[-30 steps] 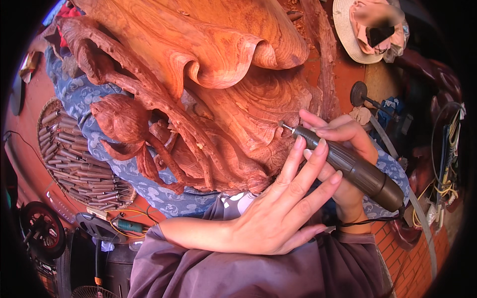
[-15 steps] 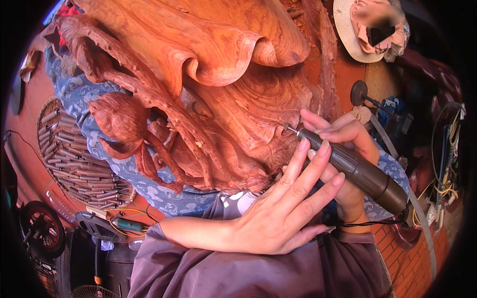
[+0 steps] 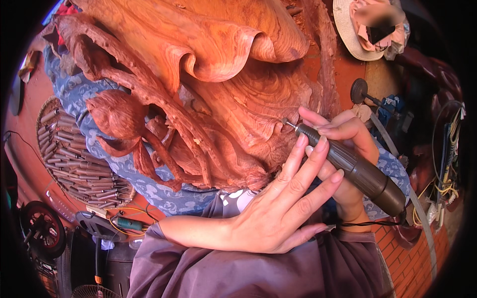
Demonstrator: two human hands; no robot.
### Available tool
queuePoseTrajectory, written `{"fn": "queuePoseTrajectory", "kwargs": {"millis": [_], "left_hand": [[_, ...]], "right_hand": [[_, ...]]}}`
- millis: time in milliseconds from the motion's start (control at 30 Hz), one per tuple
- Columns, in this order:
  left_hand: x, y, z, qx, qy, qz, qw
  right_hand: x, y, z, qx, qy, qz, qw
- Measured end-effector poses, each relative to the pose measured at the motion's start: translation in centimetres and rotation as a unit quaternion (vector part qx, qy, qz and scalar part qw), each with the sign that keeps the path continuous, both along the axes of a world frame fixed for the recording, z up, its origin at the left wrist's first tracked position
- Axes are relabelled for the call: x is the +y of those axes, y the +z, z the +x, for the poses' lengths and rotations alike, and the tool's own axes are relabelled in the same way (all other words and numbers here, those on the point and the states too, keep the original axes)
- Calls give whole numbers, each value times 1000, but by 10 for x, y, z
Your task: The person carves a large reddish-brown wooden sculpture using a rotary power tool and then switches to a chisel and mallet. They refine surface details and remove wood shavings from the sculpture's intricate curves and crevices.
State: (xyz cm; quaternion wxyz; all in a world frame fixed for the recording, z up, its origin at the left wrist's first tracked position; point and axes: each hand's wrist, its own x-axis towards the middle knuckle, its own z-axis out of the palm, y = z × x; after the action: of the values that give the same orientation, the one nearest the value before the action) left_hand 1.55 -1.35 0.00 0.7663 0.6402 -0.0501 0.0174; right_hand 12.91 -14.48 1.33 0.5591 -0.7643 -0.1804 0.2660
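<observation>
A dark brown rotary tool (image 3: pixel 355 166) lies slanting in my right hand (image 3: pixel 355 134), whose fingers wrap around its front half. At its upper left end, a thin metal shank carries a small bit (image 3: pixel 285 120), close against the rippled surface of a reddish wood carving (image 3: pixel 238 109); whether it touches, I cannot tell. My left hand (image 3: pixel 278 213) has its fingers stretched and spread, fingertips resting by the tool's front grip. Its thumb is hidden. Smooth curling folds, a twisting stem and a bud shape (image 3: pixel 117 114) make up the carving.
Blue patterned cloth (image 3: pixel 159 196) lies under the carving. At the left, a round basket (image 3: pixel 42 111) holds many thin tool bits or chisels. A wheel (image 3: pixel 42 231) and a green tool (image 3: pixel 128 224) lie lower left. A pale hat (image 3: pixel 343 30) sits top right; cables (image 3: pixel 449 186) hang at the right.
The tool's bit has shifted slightly up and left along the carving. The carving has moved a little left, and both hands keep nearly the same pose.
</observation>
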Motion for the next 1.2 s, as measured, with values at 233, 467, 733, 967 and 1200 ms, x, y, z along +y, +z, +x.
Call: {"fn": "queuePoseTrajectory", "kwargs": {"millis": [233,467,733,967,1200], "left_hand": [[0,1,-1,-1,-1,-7,1000],[0,2,-3,-2,-5,0,1000],[1,5,-5,-4,-4,12,1000],[-1,3,-3,-5,-2,10,1000],[-1,3,-3,-4,1,8,1000]], "right_hand": [[0,-2,-2,-7,-17,18,1000],[-2,0,0,-7,12,-3,1000],[-4,-1,0,6,16,26,1000],[-5,-1,0,13,4,15,1000],[-3,1,0,20,-2,14,1000]]}}
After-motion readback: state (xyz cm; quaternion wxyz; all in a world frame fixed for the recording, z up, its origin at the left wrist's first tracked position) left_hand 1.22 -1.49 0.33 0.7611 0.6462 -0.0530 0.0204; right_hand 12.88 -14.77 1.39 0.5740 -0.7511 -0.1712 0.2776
